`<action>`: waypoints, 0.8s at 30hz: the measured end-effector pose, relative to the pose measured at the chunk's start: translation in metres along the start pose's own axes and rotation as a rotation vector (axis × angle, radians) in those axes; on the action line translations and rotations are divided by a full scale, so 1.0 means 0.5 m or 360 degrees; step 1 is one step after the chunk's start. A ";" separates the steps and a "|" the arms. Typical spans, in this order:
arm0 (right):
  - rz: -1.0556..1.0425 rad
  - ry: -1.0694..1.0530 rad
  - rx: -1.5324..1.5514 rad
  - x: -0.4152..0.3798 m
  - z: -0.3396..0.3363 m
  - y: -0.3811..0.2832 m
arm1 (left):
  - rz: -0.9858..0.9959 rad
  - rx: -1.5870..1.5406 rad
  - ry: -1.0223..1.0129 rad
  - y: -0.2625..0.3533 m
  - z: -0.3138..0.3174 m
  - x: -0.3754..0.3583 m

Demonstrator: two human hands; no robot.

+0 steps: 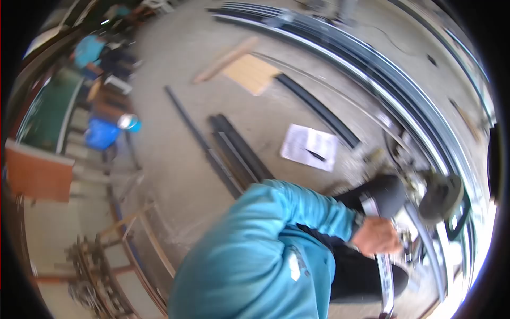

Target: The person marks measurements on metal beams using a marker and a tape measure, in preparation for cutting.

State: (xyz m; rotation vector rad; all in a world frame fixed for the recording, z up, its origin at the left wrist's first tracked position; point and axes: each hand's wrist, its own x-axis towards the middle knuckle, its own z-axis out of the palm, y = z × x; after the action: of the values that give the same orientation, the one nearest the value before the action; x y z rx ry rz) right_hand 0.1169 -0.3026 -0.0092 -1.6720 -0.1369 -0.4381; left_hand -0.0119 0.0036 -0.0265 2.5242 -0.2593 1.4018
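From where I sit, the biggest thing near the grip is the stack of long profiles (345,50), which runs above the grip in my view and curves down past its far side. Next come the black-clad legs (353,271), bent under the grip, one knee to either side of it. The dark bars (245,146) lie on the floor above the grip and to its left in view; a single black bar (319,110) lies nearer, almost straight above it. The strip (385,279) is at the grip itself: its long axis crosses both legs, with a short end past the hand toward the upper knee and a longer run down toward the lower edge. The board (251,73) sits farther up, beyond the black bar's far end. The paper (297,139) is closer, up and left of the grip. My left hand (377,235) is the one on the strip, fingers apparently wrapped round it, though blur hides the fingertips. I cannot make out my right hand. Smallest, the pen (315,154) rests on the paper.
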 end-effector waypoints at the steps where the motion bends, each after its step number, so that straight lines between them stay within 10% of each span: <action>1: -0.0017 0.0107 -0.0126 0.023 -0.057 0.075 | -0.0022 -0.0097 0.0131 -0.002 -0.010 0.013; 2: -0.0121 0.0258 -0.0242 -0.012 -0.029 0.016 | -0.0036 -0.0196 0.0263 -0.008 -0.018 0.025; 5: -0.0052 0.0061 0.0035 -0.006 0.003 -0.016 | -0.0207 -0.0767 -0.0911 -0.040 0.018 0.068; 24: -0.0105 -0.0192 0.0176 0.044 0.069 0.032 | -0.0050 -0.0245 -0.1020 -0.066 0.005 0.092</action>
State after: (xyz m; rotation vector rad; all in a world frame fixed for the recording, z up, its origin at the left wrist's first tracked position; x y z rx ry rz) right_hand 0.1494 -0.2747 -0.0191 -1.5882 -0.3007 -0.3723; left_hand 0.0231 0.0328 0.0073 2.7466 -0.4147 0.4965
